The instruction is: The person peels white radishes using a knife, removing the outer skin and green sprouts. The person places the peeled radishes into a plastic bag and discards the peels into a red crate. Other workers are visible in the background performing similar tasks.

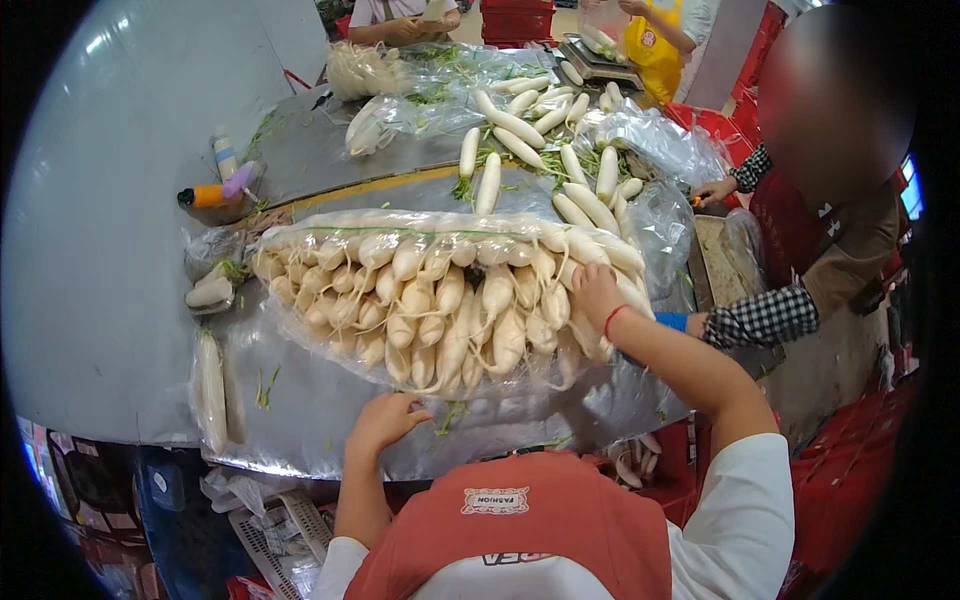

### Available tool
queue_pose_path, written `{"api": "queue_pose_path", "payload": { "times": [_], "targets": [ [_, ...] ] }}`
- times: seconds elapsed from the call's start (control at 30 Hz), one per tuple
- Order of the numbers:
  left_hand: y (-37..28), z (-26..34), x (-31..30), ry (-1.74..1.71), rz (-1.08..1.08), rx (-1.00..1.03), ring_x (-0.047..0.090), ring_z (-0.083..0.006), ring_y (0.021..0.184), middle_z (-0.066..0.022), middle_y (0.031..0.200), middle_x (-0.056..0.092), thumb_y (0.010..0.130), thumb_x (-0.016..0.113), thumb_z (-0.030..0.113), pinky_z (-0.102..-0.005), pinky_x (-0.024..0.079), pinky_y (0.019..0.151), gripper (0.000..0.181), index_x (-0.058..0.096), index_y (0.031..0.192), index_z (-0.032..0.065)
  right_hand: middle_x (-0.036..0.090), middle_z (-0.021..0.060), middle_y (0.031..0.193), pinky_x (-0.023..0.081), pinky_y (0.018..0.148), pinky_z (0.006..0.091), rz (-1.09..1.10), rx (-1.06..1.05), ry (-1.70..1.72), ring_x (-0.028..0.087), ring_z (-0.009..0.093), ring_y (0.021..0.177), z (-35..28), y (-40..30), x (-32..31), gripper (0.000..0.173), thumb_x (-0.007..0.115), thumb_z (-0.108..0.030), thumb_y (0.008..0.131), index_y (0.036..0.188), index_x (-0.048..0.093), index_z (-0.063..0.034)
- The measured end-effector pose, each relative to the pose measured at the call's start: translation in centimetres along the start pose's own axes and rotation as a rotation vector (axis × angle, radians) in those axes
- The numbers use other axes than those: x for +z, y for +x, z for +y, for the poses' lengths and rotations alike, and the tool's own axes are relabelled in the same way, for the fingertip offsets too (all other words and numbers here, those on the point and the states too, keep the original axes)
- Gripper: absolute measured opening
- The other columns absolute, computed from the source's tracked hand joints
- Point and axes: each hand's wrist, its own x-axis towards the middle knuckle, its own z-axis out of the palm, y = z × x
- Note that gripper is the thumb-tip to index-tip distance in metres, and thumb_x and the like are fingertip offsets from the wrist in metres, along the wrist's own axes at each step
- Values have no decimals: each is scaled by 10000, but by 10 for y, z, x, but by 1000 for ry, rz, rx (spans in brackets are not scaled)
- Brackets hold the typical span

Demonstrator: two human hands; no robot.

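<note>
In front of me lies a large clear plastic bag (352, 227) packed with white radishes (450, 300), their thin root tips facing me. My right hand (598, 296) rests on the radishes at the bag's right end, its fingers bent. Whether it grips one is hidden by the hand itself. Below the bag's near edge, my left hand (390, 421) hovers close to the metal table (300, 435), fingers apart and holding nothing. Loose white radishes (592, 206) lie just beyond the right end of the bag.
A co-worker's checked sleeve (761, 319) reaches in beside my right forearm. At left are an orange bottle (210, 196), a wrapped radish (211, 390) and a small bag (214, 289). Across the table stand a scale (600, 64) and two other people.
</note>
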Motion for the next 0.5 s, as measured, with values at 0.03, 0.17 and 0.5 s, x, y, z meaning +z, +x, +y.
{"api": "queue_pose_path", "payload": {
  "times": [0.03,0.17,0.5],
  "targets": [
    [-5,2,-6,-13,20,56,598,-326,882,-165,907,642,785,603,410,-402,463,756,423,628,1028,65,564,80,965,424,681,396,50,-38,-22,515,210,817,3,2,11,264,457,-161,826,1038,542,-28],
    [-21,0,-19,-114,33,113,590,-320,911,-163,972,630,790,602,415,-392,456,778,491,575,1116,49,621,114,882,436,741,370,-66,11,390,566,262,888,51,-17,-58,335,556,-230,756,1008,582,-10],
    [-17,128,-68,10,679,789,407,-357,1157,-211,1221,447,689,709,422,-398,357,959,780,390,1288,39,607,89,806,449,558,241,-350,474,1971,579,132,653,162,-194,-198,506,656,-336,732,1044,561,51]
  ]
}}
